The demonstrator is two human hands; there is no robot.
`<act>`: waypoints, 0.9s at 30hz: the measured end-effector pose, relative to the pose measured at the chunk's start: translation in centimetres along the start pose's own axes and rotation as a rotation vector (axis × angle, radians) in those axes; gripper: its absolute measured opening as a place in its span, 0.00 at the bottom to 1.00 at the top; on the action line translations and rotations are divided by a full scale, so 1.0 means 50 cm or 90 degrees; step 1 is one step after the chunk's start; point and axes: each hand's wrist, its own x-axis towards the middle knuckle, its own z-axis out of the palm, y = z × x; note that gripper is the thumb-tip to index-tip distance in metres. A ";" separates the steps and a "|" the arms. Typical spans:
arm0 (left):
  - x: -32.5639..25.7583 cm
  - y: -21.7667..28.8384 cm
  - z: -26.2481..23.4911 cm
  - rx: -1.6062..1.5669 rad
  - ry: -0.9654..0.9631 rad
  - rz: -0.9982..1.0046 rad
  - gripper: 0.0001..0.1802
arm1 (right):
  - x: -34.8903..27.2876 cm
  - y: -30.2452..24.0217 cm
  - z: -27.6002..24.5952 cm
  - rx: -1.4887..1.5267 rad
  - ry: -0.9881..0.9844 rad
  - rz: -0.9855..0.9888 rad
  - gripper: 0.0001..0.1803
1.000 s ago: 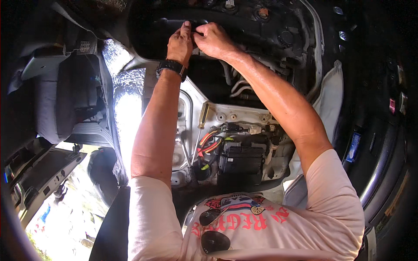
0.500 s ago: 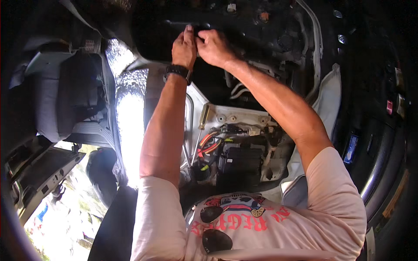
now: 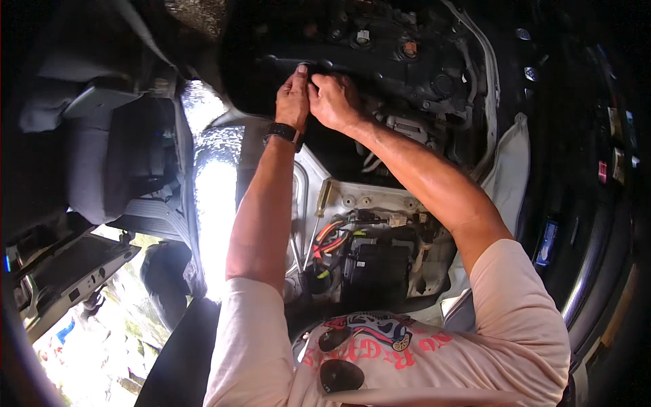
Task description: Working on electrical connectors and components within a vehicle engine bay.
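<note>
My left hand (image 3: 292, 104), with a dark watch at its wrist, reaches to the edge of a black engine cover (image 3: 390, 78). Its thumb points away from me and its fingers are closed. Right beside it, almost touching, my right hand (image 3: 335, 103) has its fingers curled in. Whatever the two hands grip is hidden by the fingers and the dark engine bay. Nearer to me, a screwdriver (image 3: 324, 199) with a yellowish handle leans against the pale metal panel (image 3: 363, 193), apart from both hands.
Below the panel sit a black box (image 3: 377, 266) and red, orange and black wires (image 3: 329, 237). Shiny silver insulation (image 3: 215, 176) runs along the left, beside a dark seat (image 3: 102, 152). On the right lies a blue package (image 3: 546, 241). Sunglasses (image 3: 341, 376) hang at my shirt.
The whole view has shifted a little, so the hands and engine bay sit lower in the picture and more of the engine cover shows. Both hands stay together at the same spot.
</note>
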 end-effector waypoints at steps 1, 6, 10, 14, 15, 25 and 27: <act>-0.014 -0.004 0.015 0.026 0.028 -0.009 0.28 | -0.014 0.005 -0.003 -0.025 -0.011 0.002 0.13; -0.012 -0.004 0.007 -0.054 -0.045 -0.006 0.25 | -0.001 0.023 0.003 -0.069 0.036 -0.085 0.10; -0.009 -0.001 -0.020 -0.104 -0.069 -0.030 0.24 | 0.000 0.000 0.006 -0.083 0.067 -0.138 0.09; -0.011 0.031 -0.026 -0.048 -0.060 -0.089 0.19 | 0.008 0.011 0.001 -0.030 -0.079 0.095 0.11; -0.009 0.039 -0.019 -0.053 -0.071 -0.124 0.18 | 0.021 0.026 -0.012 0.034 -0.125 0.144 0.13; -0.028 -0.022 -0.015 -0.015 -0.038 0.025 0.24 | 0.012 -0.010 -0.016 -0.067 -0.109 0.012 0.13; -0.029 -0.035 0.008 -0.044 -0.036 0.035 0.24 | 0.003 0.007 -0.018 -0.162 -0.027 -0.077 0.12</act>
